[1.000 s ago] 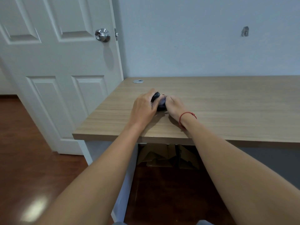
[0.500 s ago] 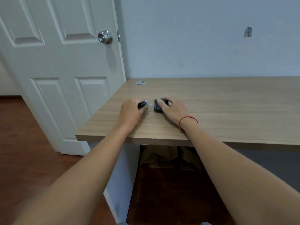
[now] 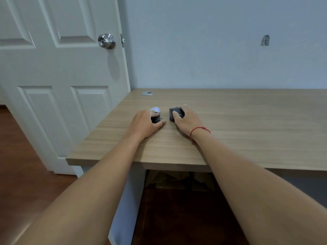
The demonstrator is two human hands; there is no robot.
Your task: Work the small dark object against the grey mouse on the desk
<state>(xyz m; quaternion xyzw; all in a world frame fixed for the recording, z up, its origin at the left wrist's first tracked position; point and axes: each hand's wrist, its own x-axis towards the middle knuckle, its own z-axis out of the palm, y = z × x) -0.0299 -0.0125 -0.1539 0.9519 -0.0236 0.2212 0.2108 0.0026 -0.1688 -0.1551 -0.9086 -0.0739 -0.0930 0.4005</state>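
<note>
Grey mouse [image 3: 174, 114] – right hand [image 3: 185, 121] grips it | left hand [image 3: 146, 123] grips small dark object [image 3: 155, 120] | no legible writing

Desk [image 3: 230, 124]: pale wood-grain, streaked tan and beige. Mouse [image 3: 174, 114]: dark grey, near black. Small dark object [image 3: 155, 119]: black. Rounded piece [image 3: 155, 109] beside it: pale lavender-white. Wrist string [image 3: 198, 131]: red. Grommet [image 3: 147, 93]: silver-grey. Door [image 3: 53, 76]: white, panelled; knob [image 3: 106, 41] brushed silver. Wall [image 3: 212, 50]: pale blue-grey. Floor [image 3: 17, 165]: reddish-brown wood.
</note>
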